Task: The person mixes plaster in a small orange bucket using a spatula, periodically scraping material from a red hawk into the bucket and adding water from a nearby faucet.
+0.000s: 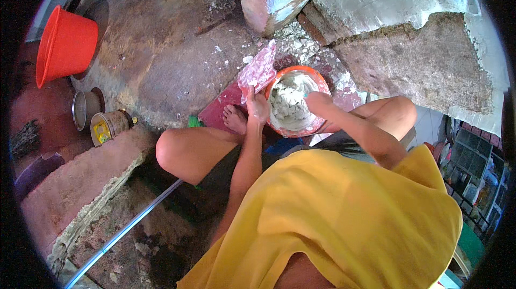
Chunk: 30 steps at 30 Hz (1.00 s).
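Note:
An orange bowl (319, 78) holding white paste stands on the ground between my knees. My left hand (257, 107) is shut on a pink plastic bag (259, 69) dusted with white powder, held tilted at the bowl's left rim. My right hand (318, 101) reaches into the bowl from the right, its fingers in the white paste; whether they grip anything is hidden. My bare left foot (235, 119) rests on a red mat just left of the bowl.
An orange bucket (65, 45) lies tipped at the far left, with a metal pot (84, 108) and a yellow-lidded tin (107, 126) below it. A crumbling whitewashed wall (387, 4) rises behind the bowl. A metal pipe (124, 231) runs along the lower left. Cluttered shelves (473, 171) stand at right.

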Motion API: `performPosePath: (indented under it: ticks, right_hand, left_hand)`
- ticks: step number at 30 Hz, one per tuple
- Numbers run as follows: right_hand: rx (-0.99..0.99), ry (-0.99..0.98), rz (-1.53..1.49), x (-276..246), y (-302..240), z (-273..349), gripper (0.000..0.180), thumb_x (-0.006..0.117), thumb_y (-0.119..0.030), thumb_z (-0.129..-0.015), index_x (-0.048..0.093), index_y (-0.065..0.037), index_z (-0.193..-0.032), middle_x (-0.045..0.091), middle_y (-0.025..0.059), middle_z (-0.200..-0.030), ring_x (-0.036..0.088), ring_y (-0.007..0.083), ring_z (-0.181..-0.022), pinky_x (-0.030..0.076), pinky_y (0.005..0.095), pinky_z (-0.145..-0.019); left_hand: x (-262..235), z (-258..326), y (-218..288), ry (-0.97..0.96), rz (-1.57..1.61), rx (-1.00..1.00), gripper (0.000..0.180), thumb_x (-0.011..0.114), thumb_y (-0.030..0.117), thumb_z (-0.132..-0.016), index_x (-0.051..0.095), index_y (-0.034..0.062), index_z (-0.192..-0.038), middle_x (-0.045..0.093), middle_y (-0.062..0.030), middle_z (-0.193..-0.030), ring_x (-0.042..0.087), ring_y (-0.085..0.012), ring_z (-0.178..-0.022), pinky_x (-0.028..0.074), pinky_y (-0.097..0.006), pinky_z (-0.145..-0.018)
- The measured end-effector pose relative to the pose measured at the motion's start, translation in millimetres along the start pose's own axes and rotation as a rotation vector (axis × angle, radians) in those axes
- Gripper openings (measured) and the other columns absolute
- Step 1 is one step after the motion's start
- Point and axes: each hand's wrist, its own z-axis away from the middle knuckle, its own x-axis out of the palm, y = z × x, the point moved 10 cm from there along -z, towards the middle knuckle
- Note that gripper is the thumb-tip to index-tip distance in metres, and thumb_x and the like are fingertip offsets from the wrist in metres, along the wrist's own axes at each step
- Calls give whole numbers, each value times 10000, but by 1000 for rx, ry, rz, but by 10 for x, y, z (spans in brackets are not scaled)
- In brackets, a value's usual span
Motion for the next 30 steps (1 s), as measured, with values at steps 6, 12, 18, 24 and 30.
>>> performPosePath:
  ticks: [6,12,18,24,30]
  right_hand:
    - [129,-175,12,353,-41,-48,190,501,-117,-676,611,12,-760,592,196,-750,595,318,-717,480,400,-621]
    - [-285,-254,196,373,91,412,183,502,-116,-677,612,-1,-766,585,176,-710,581,320,-660,469,405,-599]
    - [-39,-37,-134,-251,-300,253,270,404,-174,-766,593,17,-747,568,210,-681,572,345,-647,459,425,-589]
    - [-83,-185,-69,461,-444,43,197,477,-128,-687,603,20,-720,587,192,-695,589,333,-657,474,398,-582]
    - [-178,-233,108,43,-255,563,186,487,-115,-673,610,13,-728,590,179,-703,589,315,-653,476,396,-596]
  left_hand:
    - [-123,-75,-6,-4,56,-11,477,391,376,-833,389,33,-1165,437,-85,-1183,382,-215,-1106,241,-353,-963]
    - [-132,-74,-76,-12,89,-23,448,357,348,-853,381,24,-1161,442,-99,-1172,389,-222,-1096,244,-347,-965]
    - [62,-20,76,-7,-73,95,501,435,384,-807,374,64,-1189,408,-101,-1215,357,-244,-1130,225,-389,-976]
    - [-146,-59,-45,-18,-1,-4,523,449,393,-799,361,65,-1197,400,-105,-1220,345,-255,-1139,222,-395,-977]
    - [132,69,68,72,-80,89,520,450,378,-802,353,59,-1201,403,-108,-1217,366,-248,-1120,235,-400,-972]
